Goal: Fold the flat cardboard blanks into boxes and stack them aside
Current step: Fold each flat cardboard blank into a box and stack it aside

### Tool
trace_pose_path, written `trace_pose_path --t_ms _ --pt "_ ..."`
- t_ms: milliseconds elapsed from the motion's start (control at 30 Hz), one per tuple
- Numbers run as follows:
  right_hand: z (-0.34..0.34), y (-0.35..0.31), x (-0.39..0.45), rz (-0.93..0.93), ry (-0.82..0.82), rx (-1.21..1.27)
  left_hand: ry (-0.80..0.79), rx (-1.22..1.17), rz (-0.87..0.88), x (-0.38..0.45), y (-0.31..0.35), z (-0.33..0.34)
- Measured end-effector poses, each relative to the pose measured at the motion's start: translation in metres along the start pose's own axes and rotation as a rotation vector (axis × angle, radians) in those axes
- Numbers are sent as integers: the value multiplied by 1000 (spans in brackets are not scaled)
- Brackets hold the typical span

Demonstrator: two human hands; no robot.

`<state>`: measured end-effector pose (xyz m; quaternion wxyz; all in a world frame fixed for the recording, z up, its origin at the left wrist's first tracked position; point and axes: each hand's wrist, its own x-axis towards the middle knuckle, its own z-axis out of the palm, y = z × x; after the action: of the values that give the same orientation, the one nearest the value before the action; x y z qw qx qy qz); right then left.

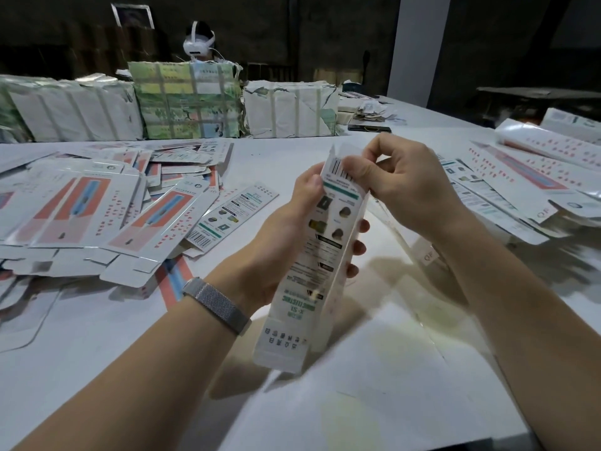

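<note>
At dead centre of the view, a long narrow box (320, 265) stands nearly upright above the white table (97, 353), its barcode end up at twelve o'clock and its printed green lettering upside down near the bottom. The left hand (289, 236) wraps it from nine o'clock, thumb pressed by the barcode, fingertips (357, 247) curling round the far side at three o'clock. A metal mesh watch band (216, 305) sits on that wrist. The right hand (403, 187) comes in from two o'clock, fingers bunched and pinching the top flap (340, 151) of the box right at its upper end.

Out at nine to ten o'clock lies a loose heap of flat blanks (107, 216), orange and blue panels facing up, overlapping every which way. At two to three o'clock more blanks (520, 187) fan across the table, some tucked under one another. Along the far edge, eleven to twelve o'clock, stand wrapped, strapped bundles (188, 102), paper torn in places. Behind them, a person wearing a white headset (198, 43) is partly hidden. A dark flat object (369, 127) lies near one o'clock; I cannot tell what it is.
</note>
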<state>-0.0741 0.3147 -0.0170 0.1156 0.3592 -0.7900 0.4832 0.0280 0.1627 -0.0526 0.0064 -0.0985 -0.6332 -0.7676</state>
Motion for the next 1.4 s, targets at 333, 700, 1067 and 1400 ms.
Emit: trace_pose_path --t_ms 333,700,1067,1400 --pt "10 6 -1 -118 43 200 50 -43 97 6 -6 1" --pt "21 6 -4 -71 -13 382 185 -50 209 9 -8 3" --pt "30 1 -6 -68 -86 443 196 -8 260 8 -12 -1" --pt "29 2 -6 -10 -156 488 195 -59 190 4 -5 2"
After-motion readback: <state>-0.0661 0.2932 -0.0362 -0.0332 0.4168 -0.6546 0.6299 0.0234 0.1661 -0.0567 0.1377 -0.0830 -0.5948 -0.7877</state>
